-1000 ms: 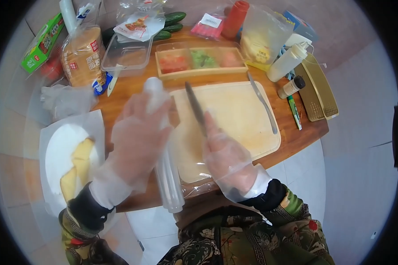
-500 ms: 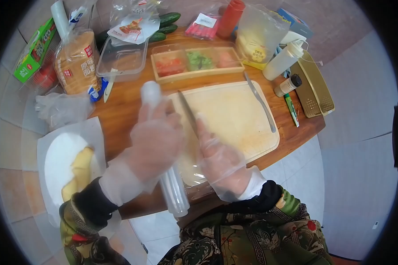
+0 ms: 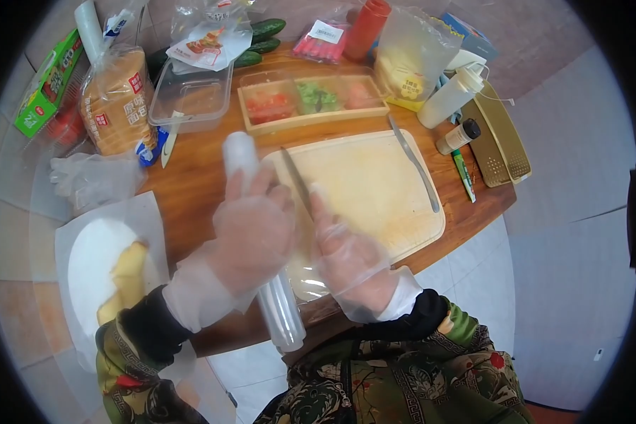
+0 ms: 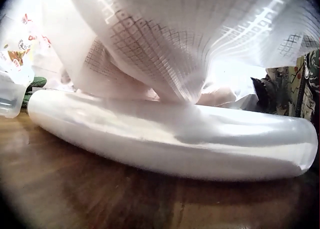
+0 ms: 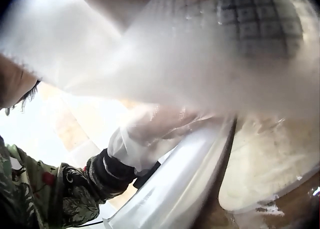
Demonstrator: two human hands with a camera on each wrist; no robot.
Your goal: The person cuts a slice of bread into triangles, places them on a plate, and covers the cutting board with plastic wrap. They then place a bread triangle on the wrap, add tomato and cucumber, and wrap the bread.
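Observation:
In the head view, my left hand (image 3: pixel 254 230), in a clear plastic glove, lies across a roll of plastic wrap (image 3: pixel 283 311). Its fingers rest over the roll toward the cutting board (image 3: pixel 367 177). The left wrist view has the roll (image 4: pixel 165 139) lying along the wooden table, with the loose glove cuff above it. My right hand (image 3: pixel 353 265), also gloved, grips a knife (image 3: pixel 297 177), its index finger stretched along the blade. The blade points away over the board's left side. Shiny film (image 3: pixel 307 283) lies over the board's near-left corner. The knife handle is hidden.
A second knife (image 3: pixel 413 162) lies on the board's right side. Behind stand a divided tray (image 3: pixel 318 120) of chopped food, bagged bread (image 3: pixel 116 106), a plastic tub (image 3: pixel 191 106) and a squeeze bottle (image 3: pixel 452 95). At left, a white sheet (image 3: pixel 85 247) bears yellow pieces (image 3: pixel 128 275).
My left hand has moved to the right across the roll, toward the board. The right hand with the knife has shifted slightly left, and the whole view has turned a little.

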